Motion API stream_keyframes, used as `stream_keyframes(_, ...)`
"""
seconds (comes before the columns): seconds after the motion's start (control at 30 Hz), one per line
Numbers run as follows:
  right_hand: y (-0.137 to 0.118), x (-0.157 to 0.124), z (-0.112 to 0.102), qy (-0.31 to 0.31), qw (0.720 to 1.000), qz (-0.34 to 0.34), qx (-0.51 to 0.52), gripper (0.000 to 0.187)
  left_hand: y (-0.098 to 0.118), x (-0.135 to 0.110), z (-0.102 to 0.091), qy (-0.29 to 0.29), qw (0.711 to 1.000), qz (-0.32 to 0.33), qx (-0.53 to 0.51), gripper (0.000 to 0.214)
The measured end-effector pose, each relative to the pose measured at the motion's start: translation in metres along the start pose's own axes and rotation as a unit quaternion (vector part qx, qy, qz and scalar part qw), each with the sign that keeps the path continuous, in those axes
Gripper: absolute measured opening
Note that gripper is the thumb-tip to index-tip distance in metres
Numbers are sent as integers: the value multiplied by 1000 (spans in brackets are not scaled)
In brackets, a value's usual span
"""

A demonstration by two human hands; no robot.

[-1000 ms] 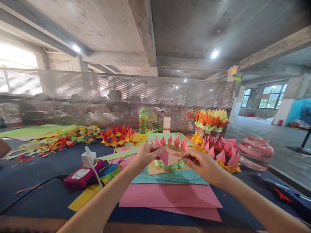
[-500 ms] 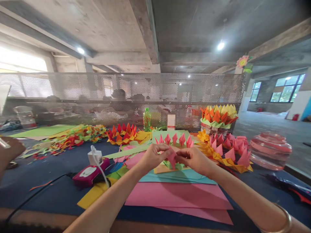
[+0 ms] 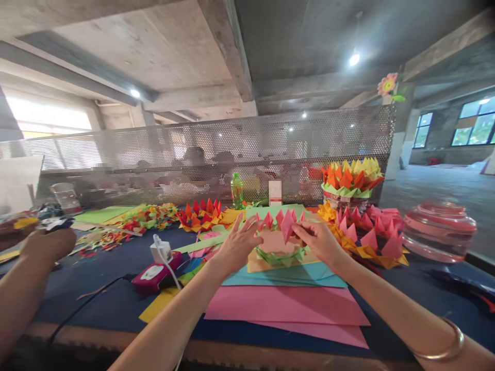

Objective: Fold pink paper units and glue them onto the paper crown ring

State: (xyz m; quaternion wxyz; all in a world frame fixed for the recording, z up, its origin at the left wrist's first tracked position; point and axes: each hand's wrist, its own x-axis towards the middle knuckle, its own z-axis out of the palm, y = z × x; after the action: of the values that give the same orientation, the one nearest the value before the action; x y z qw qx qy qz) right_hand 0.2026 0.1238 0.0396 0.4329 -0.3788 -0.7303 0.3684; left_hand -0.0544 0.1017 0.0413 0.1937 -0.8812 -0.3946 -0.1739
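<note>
Between thumb and fingers my right hand (image 3: 314, 238) pinches a pink folded paper petal (image 3: 287, 227), its point downward. My left hand (image 3: 240, 241) is beside it, fingers spread apart and holding nothing. Behind and below the hands stands a paper lotus ring with pink petals (image 3: 268, 220) at the back and green folded leaves (image 3: 280, 257) at the front. This ring rests on yellow and blue paper sheets (image 3: 286, 279). Closer to me lie large pink paper sheets (image 3: 270, 305).
At left are a magenta power strip (image 3: 157, 272) with a white charger (image 3: 161, 251), paper scraps (image 3: 150, 221) and another person's hand (image 3: 54, 247). Finished paper lotuses (image 3: 371, 239), a pink-tinted water jar (image 3: 439, 232) and a taller lotus (image 3: 351, 180) stand at right. A mesh screen (image 3: 154, 154) runs behind.
My left hand has let go of the pink petal and opened to the left. The petal stays in my right hand. The other person's hand has come further into view.
</note>
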Motion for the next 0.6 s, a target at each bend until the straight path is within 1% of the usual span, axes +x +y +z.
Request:
stream_keyframes(0.13, 3, 0, 2, 11, 1000, -8, 13, 31, -1, 7, 0, -37, 998, 3, 55, 24)
stream_keyframes(0.27, 4, 3, -4, 22, 999, -20, 16, 31, 6, 12, -6, -76, 994, 17, 73, 22)
stream_keyframes(0.43, 5, 5, -14, 35, 999, -27, 5, 31, 29, 24, -18, -120, 988, 47, 81, 21)
stream_keyframes(0.53, 7, 4, -16, 37, 999, -36, -11, 31, 44, 29, -20, -126, 984, 80, 93, 23)
stream_keyframes(0.6, 10, 3, -17, 36, 998, -39, -25, 30, 54, 27, -18, -118, 982, 98, 107, 20)
